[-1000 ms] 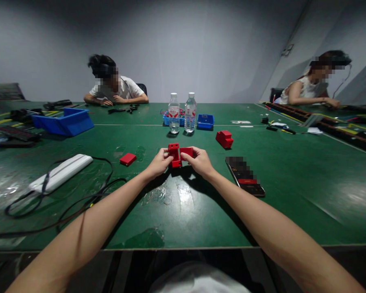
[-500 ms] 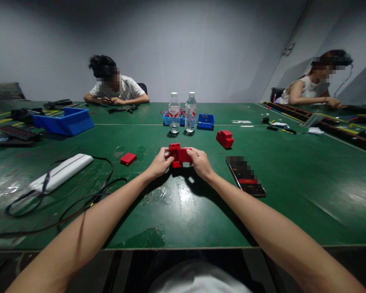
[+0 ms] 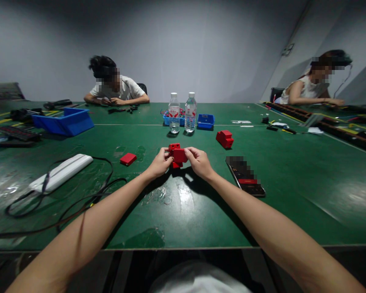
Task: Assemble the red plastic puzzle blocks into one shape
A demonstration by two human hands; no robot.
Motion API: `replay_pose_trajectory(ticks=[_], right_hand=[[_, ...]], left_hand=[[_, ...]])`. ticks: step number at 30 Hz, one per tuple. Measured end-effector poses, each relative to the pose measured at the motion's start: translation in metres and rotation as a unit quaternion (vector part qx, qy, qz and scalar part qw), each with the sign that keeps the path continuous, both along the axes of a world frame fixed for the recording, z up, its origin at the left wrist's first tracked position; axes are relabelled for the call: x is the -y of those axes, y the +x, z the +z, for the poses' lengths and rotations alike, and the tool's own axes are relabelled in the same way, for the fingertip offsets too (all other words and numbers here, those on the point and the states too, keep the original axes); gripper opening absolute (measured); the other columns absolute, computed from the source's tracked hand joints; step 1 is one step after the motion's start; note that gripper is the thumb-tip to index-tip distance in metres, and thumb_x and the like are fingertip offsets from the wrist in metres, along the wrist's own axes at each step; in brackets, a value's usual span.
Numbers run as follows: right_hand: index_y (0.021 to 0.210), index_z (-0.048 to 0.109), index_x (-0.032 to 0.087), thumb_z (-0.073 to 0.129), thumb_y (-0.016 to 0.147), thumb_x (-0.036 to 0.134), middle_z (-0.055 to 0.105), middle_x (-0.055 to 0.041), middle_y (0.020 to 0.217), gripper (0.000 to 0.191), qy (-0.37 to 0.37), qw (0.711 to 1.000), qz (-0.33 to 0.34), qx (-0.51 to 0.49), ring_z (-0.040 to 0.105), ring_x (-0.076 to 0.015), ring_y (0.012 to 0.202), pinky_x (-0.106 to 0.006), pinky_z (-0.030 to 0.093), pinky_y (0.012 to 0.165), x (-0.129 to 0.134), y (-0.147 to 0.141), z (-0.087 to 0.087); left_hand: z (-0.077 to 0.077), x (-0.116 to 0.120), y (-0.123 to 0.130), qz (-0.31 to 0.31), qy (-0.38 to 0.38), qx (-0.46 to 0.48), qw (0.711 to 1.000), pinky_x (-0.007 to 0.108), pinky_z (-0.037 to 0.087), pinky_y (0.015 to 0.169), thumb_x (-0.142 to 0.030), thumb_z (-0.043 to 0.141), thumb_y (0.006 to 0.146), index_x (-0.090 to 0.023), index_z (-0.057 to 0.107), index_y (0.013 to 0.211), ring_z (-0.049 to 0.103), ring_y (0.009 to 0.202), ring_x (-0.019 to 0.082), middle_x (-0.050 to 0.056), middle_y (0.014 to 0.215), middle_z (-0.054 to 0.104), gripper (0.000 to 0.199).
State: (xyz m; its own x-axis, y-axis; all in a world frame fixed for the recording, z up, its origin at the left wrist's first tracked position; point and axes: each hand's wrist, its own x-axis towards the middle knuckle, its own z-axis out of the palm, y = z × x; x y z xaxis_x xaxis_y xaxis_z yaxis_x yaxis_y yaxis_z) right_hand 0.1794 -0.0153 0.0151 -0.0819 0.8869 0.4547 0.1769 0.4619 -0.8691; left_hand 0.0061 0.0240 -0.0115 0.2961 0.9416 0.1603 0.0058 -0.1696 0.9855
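Observation:
Between my hands, a red blocky part (image 3: 175, 147) with two dark holes in its top is held a little above the green table. My left hand (image 3: 160, 163) grips its left side, thumb in front. In my right hand (image 3: 199, 162) is a flat red plate (image 3: 179, 155), pinched at its right edge and lying across the front of the blocky part. Whether the two pieces are joined I cannot tell. Another flat red piece (image 3: 128, 158) rests on the table to the left. A larger red block (image 3: 225, 139) stands beyond my right hand.
A phone (image 3: 246, 179) lies right of my right forearm. Two water bottles (image 3: 174, 116) stand ahead, beside a small blue bin (image 3: 205, 121). On the left are a white power bank-like box (image 3: 62, 173) with black cables and a large blue bin (image 3: 64, 122). Two people sit across the table.
My right hand has shifted the flat red plate slightly left, further across the blocky part. The left hand has stayed in place.

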Motion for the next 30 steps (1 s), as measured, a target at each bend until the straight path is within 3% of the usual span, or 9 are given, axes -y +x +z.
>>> replay_pose_trajectory(ticks=[5,10,18,25,30], right_hand=[[0.079,0.068,0.019,0.052,0.085,0.044,0.064,-0.0025,0.066,0.03,0.082,0.986,-0.111,0.089,0.056,-0.0147,0.058,-0.026,0.04,0.058,0.01,0.0,0.006],[0.073,0.067,0.018,0.054,0.084,0.041,0.063,-0.0022,0.06,0.028,0.099,0.976,-0.149,0.124,0.055,-0.0136,0.053,-0.025,0.039,0.056,0.015,-0.001,0.012],[0.074,0.063,0.017,0.053,0.085,0.045,0.06,-0.0008,0.062,0.031,0.097,0.984,-0.091,0.122,0.052,-0.012,0.057,-0.024,0.039,0.058,0.014,0.0,0.013],[0.075,0.049,0.019,0.053,0.083,0.053,0.051,0.0029,0.069,0.035,0.025,0.997,0.018,0.077,0.046,-0.0102,0.061,-0.022,0.038,0.058,0.006,-0.001,0.005],[0.071,0.047,0.019,0.053,0.081,0.057,0.048,0.0031,0.067,0.04,0.001,0.997,0.052,0.06,0.043,-0.0099,0.06,-0.022,0.036,0.056,0.002,0.0,0.0]], left_hand=[[0.004,0.004,0.001,0.014,0.003,-0.021,1.0,0.037,0.052,0.08,-0.019,0.059,0.078,-0.016,0.041,0.103,0.068,0.086,0.019,0.01,0.099,0.069,0.031],[0.006,0.006,0.001,0.016,0.01,-0.037,0.999,0.037,0.052,0.08,-0.02,0.058,0.078,-0.016,0.041,0.103,0.068,0.084,0.019,0.009,0.098,0.068,0.03],[0.002,0.002,0.0,0.01,0.012,-0.029,0.999,0.036,0.053,0.08,-0.018,0.058,0.078,-0.016,0.041,0.104,0.068,0.082,0.017,0.006,0.094,0.068,0.031],[0.001,0.004,-0.001,-0.021,0.044,-0.012,0.999,0.037,0.052,0.083,-0.027,0.063,0.08,-0.016,0.042,0.107,0.067,0.089,0.019,0.008,0.101,0.067,0.036],[0.001,0.005,-0.001,-0.032,0.051,-0.013,0.998,0.037,0.052,0.083,-0.031,0.063,0.082,-0.015,0.041,0.109,0.067,0.092,0.02,0.01,0.104,0.066,0.039]])
